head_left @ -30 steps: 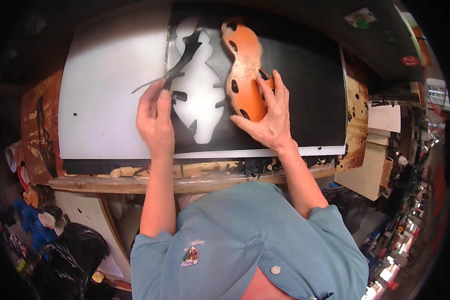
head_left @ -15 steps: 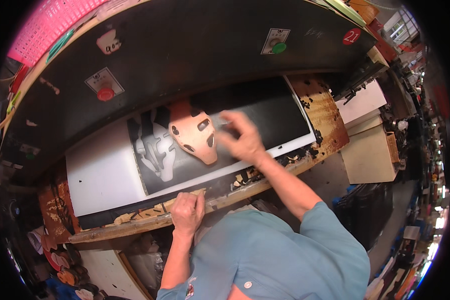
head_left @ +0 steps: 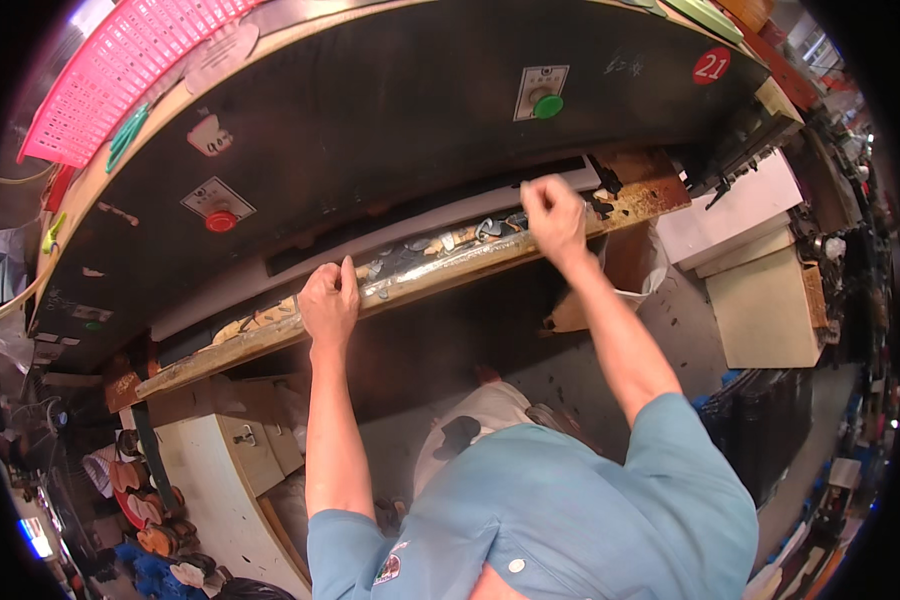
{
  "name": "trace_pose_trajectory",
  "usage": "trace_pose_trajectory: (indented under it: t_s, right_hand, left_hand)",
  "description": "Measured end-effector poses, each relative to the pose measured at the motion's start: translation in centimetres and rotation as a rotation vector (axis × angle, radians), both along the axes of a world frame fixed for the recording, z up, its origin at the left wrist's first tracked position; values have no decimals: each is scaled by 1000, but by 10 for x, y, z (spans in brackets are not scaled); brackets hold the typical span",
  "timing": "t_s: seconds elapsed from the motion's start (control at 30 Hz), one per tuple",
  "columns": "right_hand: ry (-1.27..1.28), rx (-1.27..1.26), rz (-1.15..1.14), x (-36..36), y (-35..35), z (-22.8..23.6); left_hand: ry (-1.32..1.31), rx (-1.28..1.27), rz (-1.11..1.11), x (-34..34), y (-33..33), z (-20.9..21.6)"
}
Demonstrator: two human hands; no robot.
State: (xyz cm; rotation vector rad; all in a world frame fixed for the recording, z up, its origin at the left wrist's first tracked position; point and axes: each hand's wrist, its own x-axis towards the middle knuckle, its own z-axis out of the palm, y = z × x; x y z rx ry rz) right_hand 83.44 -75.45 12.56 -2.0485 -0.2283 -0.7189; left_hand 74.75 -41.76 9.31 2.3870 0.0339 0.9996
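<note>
My left hand (head_left: 328, 303) is curled into a fist with the thumb up, at the front wooden ledge (head_left: 410, 287) of the machine; no object shows in it. At the ledge's right part, my right hand (head_left: 555, 215) is closed too, its fingertips hidden. Whether it holds anything I cannot make out. Beyond both hands a strip of white board (head_left: 400, 215) and a dark sheet edge (head_left: 370, 222) show under the machine's black front panel (head_left: 370, 120). Tan and dark scraps (head_left: 455, 240) lie along the ledge.
The panel carries a red button (head_left: 220, 220) and a green button (head_left: 548, 106). A pink basket (head_left: 120, 80) stands on top at left. Pale boxes (head_left: 760, 300) are stacked at right. A pale cabinet (head_left: 215, 480) stands below at left, and an open bag (head_left: 650, 275) beneath the ledge.
My right hand has moved right and closed. My left hand has shifted left along the ledge. The tan slotted piece and pale cut shapes on the black sheet are now out of sight behind the panel.
</note>
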Motion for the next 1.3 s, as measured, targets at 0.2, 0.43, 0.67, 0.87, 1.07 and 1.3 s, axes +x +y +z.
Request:
trace_pose_trajectory:
  t_s: [0.2,0.43,0.67,0.87,1.07,1.3]
  right_hand:
    - [-165,-338,-29,-31,-9,-44]
    - [-190,-354,27,-32,-13,-39]
    - [-174,-316,120,-32,-18,-46]
    - [-133,-270,140,-51,-21,-57]
    - [267,45,125,-118,-28,-57]
    - [150,-54,336,-136,50,-25]
  left_hand:
    - [129,86,93,-6,-11,2]
    - [195,90,87,-7,-9,1]
    - [202,100,76,-7,-8,-9]
    - [195,84,83,-25,-14,-25]
    - [140,85,22,-96,-33,-41]
    - [239,-64,-59,-179,-54,-38]
